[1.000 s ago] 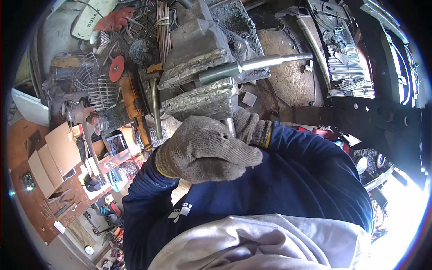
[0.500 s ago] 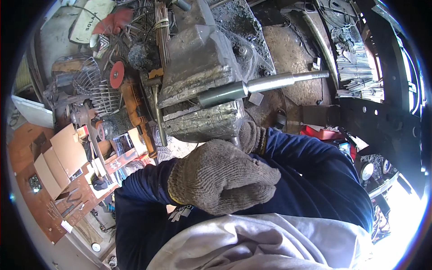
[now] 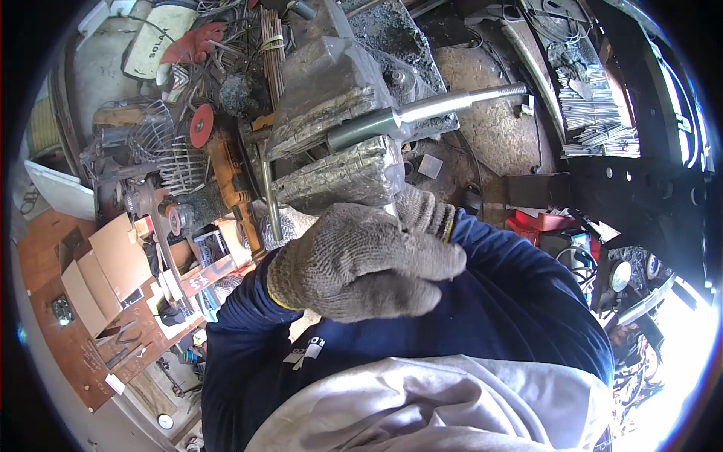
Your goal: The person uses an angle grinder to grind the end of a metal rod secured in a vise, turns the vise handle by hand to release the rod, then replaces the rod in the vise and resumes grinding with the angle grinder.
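My left hand (image 3: 354, 264), in a grey-brown knitted glove, is in front of my chest, just below a bench vise (image 3: 343, 177). Its fingers point right, with a gap below them and nothing visible between. Close behind it is my right hand (image 3: 425, 215) in a matching glove; its fingers are hidden behind the left hand. A short piece of metal bar (image 3: 391, 209) shows between the vise and the gloves; whether either hand touches it is unclear. Across the vise jaws lies a stepped metal shaft (image 3: 433, 109), dark at its left end, bright and narrower toward the right.
A hammer (image 3: 269, 188) hangs left of the vise. Beside it are an orange angle grinder (image 3: 230, 181) and a red disc (image 3: 201, 125). A cardboard box (image 3: 113, 264) sits on the left board. Welding rods (image 3: 599, 117) are piled at far right, above a red container (image 3: 538, 221).
My left hand has moved slightly up and left, and its fingers look straighter. My right hand remains partly behind it. The whole view has shifted a little; the shaft still lies across the vise.
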Demonstrator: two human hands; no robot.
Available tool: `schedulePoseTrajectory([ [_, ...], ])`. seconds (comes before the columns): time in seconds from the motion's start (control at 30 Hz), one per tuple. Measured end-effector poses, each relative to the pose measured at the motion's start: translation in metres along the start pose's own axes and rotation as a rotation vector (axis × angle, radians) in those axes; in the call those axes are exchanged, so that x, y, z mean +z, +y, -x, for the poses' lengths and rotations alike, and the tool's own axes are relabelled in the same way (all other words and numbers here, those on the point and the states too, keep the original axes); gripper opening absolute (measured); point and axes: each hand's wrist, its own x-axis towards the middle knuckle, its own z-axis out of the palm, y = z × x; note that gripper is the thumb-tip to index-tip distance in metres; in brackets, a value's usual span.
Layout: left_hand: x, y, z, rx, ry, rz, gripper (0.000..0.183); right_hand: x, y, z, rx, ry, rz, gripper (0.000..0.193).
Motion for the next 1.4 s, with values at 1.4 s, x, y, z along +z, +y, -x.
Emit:
schedulePoseTrajectory([
  [1.4,-0.156,-0.093,0.228,-1.412,0.998,-1.141,0.076,-0.012,0.011,0.06,0.65,0.237,0.815,0.07],
])
